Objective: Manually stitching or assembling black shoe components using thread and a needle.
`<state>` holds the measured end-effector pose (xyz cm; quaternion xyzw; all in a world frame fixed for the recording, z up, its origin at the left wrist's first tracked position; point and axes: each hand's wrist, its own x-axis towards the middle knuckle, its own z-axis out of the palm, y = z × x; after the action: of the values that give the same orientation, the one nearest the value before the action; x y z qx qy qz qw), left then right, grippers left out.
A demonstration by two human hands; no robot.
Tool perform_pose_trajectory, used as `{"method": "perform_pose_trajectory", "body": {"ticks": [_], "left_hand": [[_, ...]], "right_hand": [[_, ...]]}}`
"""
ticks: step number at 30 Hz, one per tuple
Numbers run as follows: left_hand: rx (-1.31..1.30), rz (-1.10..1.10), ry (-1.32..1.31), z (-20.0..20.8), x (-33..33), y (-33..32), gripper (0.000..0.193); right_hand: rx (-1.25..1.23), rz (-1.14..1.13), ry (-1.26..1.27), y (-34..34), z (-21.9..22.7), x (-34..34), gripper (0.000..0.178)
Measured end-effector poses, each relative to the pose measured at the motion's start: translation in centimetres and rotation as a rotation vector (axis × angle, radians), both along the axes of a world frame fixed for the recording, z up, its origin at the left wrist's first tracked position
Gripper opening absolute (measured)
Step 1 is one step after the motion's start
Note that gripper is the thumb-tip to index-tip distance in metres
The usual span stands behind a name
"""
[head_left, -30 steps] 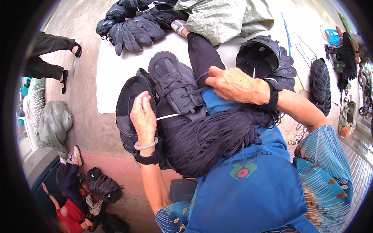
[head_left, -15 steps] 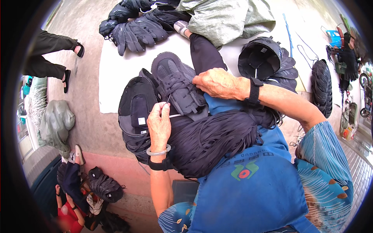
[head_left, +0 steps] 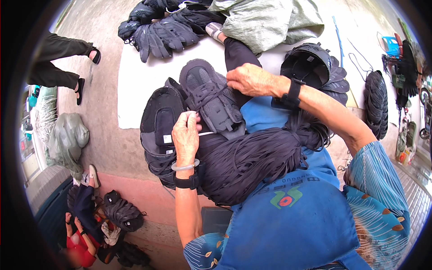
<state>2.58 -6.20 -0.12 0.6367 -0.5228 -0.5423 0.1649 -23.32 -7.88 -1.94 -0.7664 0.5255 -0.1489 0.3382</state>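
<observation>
Head view: blue apron (head_left: 288,225) across the lap carries a bundle of dark laces (head_left: 252,164); at its top edge lies a dark shoe (head_left: 211,101). Right hand (head_left: 252,80) closed on its collar; left hand (head_left: 186,135) pinches a lace end, which might slip and unthread.

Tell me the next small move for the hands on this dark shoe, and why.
Probably draw the lace end through with the left hand while the right hand steadies the dark shoe. The left fingers pinch at the laced front beside a pale tip, the right hand rests on the shoe's far side, and a bundle of black laces lies in the lap.
</observation>
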Motion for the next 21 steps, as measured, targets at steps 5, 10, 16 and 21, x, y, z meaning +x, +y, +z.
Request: {"method": "perform_pose_trajectory", "body": {"ticks": [5,10,16,21], "left_hand": [[-0.332,-0.183,-0.091,-0.1,-0.2,-0.7,0.018],[-0.355,-0.255,-0.171,-0.3,-0.3,-1.3,0.016],[-0.418,-0.212,-0.15,-0.4,-0.5,-1.1,0.015],[-0.595,-0.304,-0.227,-0.1,-0.8,-1.1,0.011]], "right_hand": [[-0.062,-0.16,0.001,-0.6,0.6,-1.6,0.017],[-0.017,-0.005,-0.021,2.2,2.3,-1.1,0.016],[-0.084,0.037,0.149,2.7,1.6,0.8,0.017],[-0.144,0.129,0.194,2.8,1.2,0.4,0.016]]}}
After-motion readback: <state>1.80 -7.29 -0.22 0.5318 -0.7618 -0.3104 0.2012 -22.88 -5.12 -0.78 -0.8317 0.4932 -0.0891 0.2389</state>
